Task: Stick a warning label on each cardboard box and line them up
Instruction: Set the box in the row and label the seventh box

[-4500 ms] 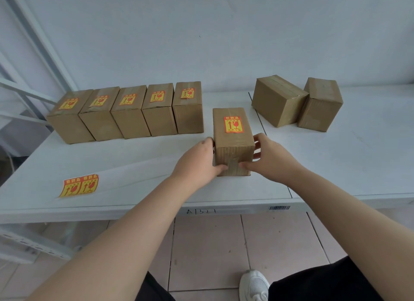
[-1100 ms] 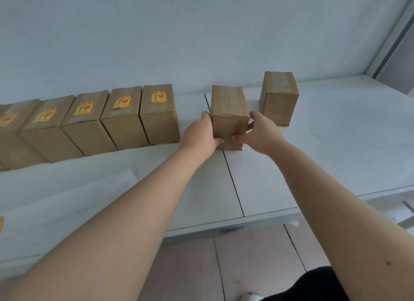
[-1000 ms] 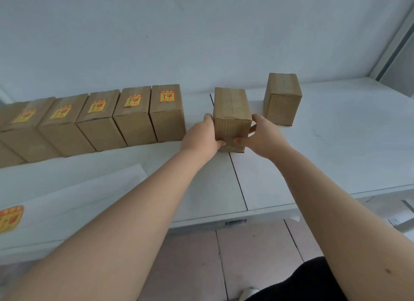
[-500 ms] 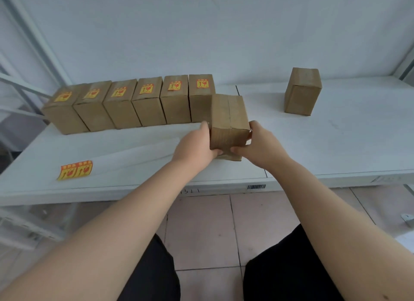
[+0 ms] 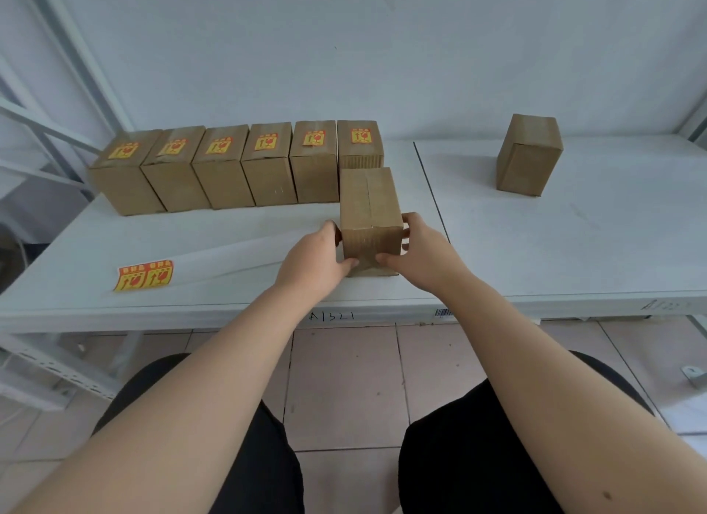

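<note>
An unlabelled cardboard box (image 5: 369, 207) stands upright near the table's front edge, taped seam up. My left hand (image 5: 314, 261) grips its left side and my right hand (image 5: 424, 251) grips its right side. Behind it, a row of several labelled boxes (image 5: 225, 165) runs along the back left, each with a yellow-and-red warning label on top; the rightmost box of the row (image 5: 360, 143) is partly hidden by the held box. Another unlabelled box (image 5: 530, 155) stands alone at the back right. A strip of two warning labels (image 5: 144, 275) lies at the front left.
The white table (image 5: 554, 253) has a seam running front to back just right of the held box. A translucent backing sheet (image 5: 229, 253) lies beside the labels. A grey wall stands behind, metal rack posts (image 5: 65, 46) at left, and tiled floor below.
Both hands have brought the unlabelled box toward me and set it down near the front edge, in front of the row's right end. The camera has tilted down and left.
</note>
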